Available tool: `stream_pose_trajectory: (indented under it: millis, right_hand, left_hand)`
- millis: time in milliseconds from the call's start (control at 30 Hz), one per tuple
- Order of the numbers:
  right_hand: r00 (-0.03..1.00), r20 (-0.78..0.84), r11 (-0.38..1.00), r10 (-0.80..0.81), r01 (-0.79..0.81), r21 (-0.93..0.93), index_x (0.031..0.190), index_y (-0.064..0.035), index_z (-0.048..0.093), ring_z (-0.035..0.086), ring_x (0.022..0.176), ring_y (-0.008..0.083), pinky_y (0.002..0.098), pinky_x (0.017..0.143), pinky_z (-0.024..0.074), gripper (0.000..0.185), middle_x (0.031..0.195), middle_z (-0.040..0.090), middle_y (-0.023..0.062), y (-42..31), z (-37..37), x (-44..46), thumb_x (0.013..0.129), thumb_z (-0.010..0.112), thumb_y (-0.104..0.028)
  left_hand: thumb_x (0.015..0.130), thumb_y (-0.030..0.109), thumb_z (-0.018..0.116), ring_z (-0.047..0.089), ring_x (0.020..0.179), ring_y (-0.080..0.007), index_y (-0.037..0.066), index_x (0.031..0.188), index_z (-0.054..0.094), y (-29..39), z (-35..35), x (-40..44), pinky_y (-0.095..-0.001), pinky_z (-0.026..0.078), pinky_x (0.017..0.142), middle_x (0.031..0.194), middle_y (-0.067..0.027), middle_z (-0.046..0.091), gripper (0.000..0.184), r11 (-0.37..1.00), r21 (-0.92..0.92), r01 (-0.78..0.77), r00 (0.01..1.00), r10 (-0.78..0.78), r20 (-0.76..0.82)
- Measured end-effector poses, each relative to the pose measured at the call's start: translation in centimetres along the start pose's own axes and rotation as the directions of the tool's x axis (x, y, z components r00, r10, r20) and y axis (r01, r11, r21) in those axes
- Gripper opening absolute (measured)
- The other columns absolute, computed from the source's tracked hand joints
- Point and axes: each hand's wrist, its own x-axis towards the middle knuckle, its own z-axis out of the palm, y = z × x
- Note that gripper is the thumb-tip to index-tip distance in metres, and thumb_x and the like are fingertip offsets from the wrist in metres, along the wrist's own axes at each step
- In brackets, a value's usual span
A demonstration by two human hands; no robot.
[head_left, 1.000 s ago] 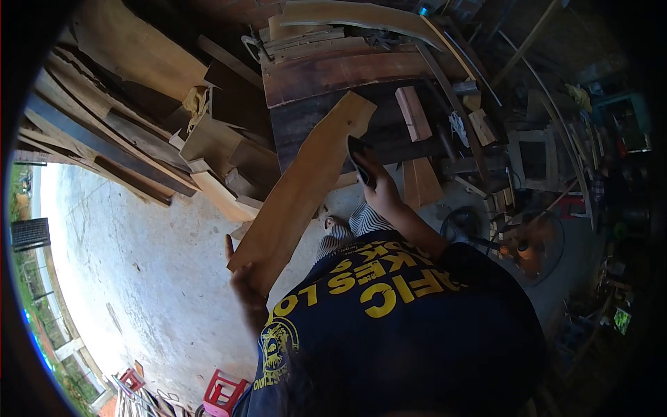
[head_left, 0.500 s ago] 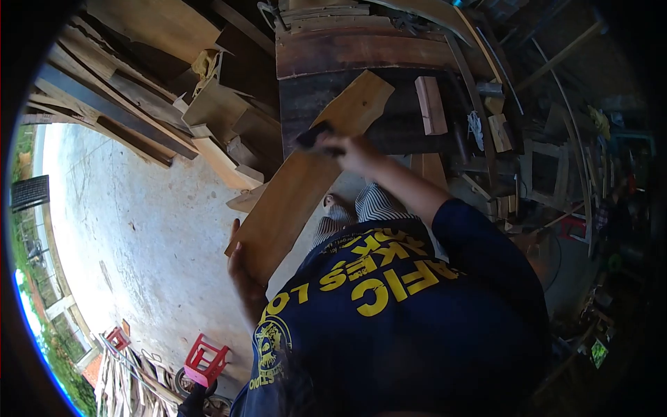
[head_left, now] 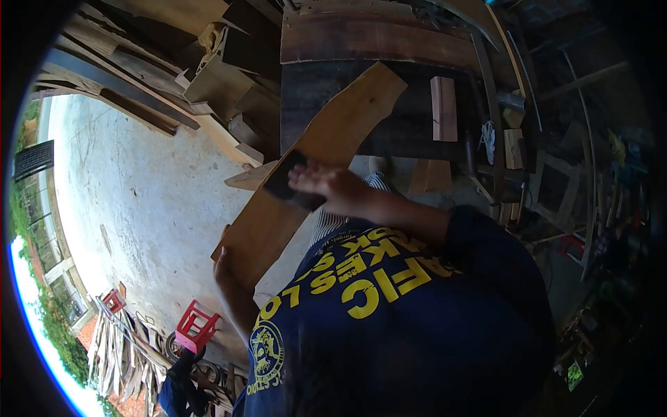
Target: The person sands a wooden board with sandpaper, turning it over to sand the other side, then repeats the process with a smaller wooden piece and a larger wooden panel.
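Note:
A long brown wooden board point(head_left: 340, 121) slants from the dark bench top down toward my body, its far end cut to an uneven outline. My left hand point(head_left: 228, 270) grips the near end, fingers showing along the left edge. Across the board's middle lies a dark, flat sanding block point(head_left: 283, 179), pressed to the upper face under my right hand point(head_left: 330, 186). The fingers of that hand curl over the block, which is slightly blurred. What face the block turns to the wood is hidden.
A reddish wood block point(head_left: 443, 110) rests on the dark bench point(head_left: 410, 125), right of the board. Stacked planks point(head_left: 132, 73) fill the upper left. Red plastic stool point(head_left: 196, 326) and scrap wood pile point(head_left: 114, 354) are on the floor, with another person point(head_left: 182, 386) nearby.
My right hand has drawn the sanding block along the board toward me, from near the bench edge to the board's middle. My left hand keeps its hold. The view has shifted slightly.

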Motion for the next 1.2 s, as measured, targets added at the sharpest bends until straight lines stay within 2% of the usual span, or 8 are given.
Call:
stream_pose_trajectory:
  millis: [200,300,400,667,767,967,1067,1200]
  right_hand:
    - [0.655,-0.284,0.709,0.700,-0.685,0.169,0.116,-0.0033,0.062,0.051,0.121,0.0271,0.0353,0.100,0.0433,0.037,0.127,0.055,0.0158,14.0,-6.9,-1.2,0.079,0.059,-0.005]
    - [0.791,-0.434,0.786,0.432,-0.566,-0.248,0.119,-0.0019,0.059,0.050,0.122,0.0293,0.0363,0.100,0.0424,0.042,0.129,0.054,0.0168,13.9,-4.6,-1.8,0.077,0.059,-0.005]
    - [0.863,-0.291,0.842,0.413,-0.484,-0.239,0.118,0.0000,0.056,0.039,0.130,0.0344,0.0404,0.105,0.0374,0.043,0.136,0.045,0.0205,9.2,-3.9,-1.2,0.075,0.060,-0.002]
    - [0.999,0.038,0.996,-0.017,0.020,-0.083,0.141,-0.0053,0.032,0.016,0.138,0.0452,0.0507,0.114,0.0178,0.081,0.150,0.021,0.0228,-2.7,-2.2,-1.7,0.067,0.063,0.003]
    - [0.997,-0.073,1.000,0.010,-0.009,0.013,0.147,-0.0092,0.023,0.012,0.142,0.0389,0.0488,0.114,0.0163,0.095,0.153,0.017,0.0189,-1.9,-4.6,-2.0,0.063,0.067,0.001]
    - [0.761,-0.583,0.957,0.284,-0.191,0.217,0.134,-0.0059,0.046,0.033,0.135,0.0342,0.0408,0.109,0.0304,0.050,0.141,0.041,0.0188,8.3,-10.2,-1.7,0.085,0.054,0.001]
    - [0.826,-0.351,0.897,0.441,-0.419,0.141,0.134,-0.0052,0.046,0.031,0.136,0.0308,0.0395,0.111,0.0279,0.045,0.141,0.041,0.0173,8.8,-12.3,-1.2,0.090,0.052,-0.004]
    - [0.953,-0.189,0.971,0.238,-0.226,0.081,0.135,-0.0055,0.045,0.030,0.137,0.0281,0.0385,0.115,0.0228,0.056,0.143,0.039,0.0161,1.2,-11.4,-0.3,0.081,0.058,0.001]
  left_hand:
    - [0.094,0.034,0.049,0.055,0.113,-0.0257,-0.001,0.130,0.049,-1.8,-0.2,-0.4,-0.0339,0.046,0.094,0.127,-0.0166,0.054,0.050,0.999,-0.031,0.008,0.999,-0.009,-0.045]
    - [0.092,0.032,0.056,0.058,0.108,-0.0258,-0.002,0.126,0.050,-3.0,-0.6,-0.4,-0.0343,0.049,0.090,0.122,-0.0162,0.056,0.048,0.991,-0.129,0.038,0.994,-0.050,-0.093]
    - [0.089,0.026,0.062,0.060,0.102,-0.0253,-0.003,0.121,0.049,-2.7,0.8,-1.7,-0.0341,0.052,0.084,0.116,-0.0164,0.058,0.045,0.997,-0.024,0.072,0.951,-0.076,-0.299]
    - [0.082,0.009,0.068,0.063,0.091,-0.0204,-0.005,0.114,0.056,-1.7,-0.7,-3.6,-0.0332,0.053,0.081,0.102,-0.0145,0.064,0.037,0.965,0.229,-0.125,0.967,0.170,-0.189]
    - [0.078,0.001,0.067,0.062,0.097,-0.0193,-0.005,0.115,0.059,0.0,-1.1,-4.7,-0.0319,0.050,0.088,0.109,-0.0153,0.065,0.038,0.874,0.399,-0.276,0.949,0.313,-0.029]
    - [0.074,-0.008,0.067,0.062,0.102,-0.0227,-0.006,0.109,0.062,0.6,-0.9,-5.9,-0.0327,0.048,0.091,0.110,-0.0184,0.065,0.035,0.768,0.447,-0.459,0.878,0.470,0.095]
    - [0.072,-0.006,0.070,0.064,0.099,-0.0224,-0.006,0.105,0.063,1.8,-0.3,-5.7,-0.0328,0.049,0.090,0.106,-0.0187,0.067,0.034,0.664,0.532,-0.525,0.837,0.518,0.179]
    - [0.071,-0.004,0.073,0.066,0.095,-0.0222,-0.006,0.102,0.065,2.8,0.8,-5.3,-0.0322,0.051,0.086,0.104,-0.0176,0.068,0.032,0.640,0.554,-0.532,0.820,0.553,0.147]
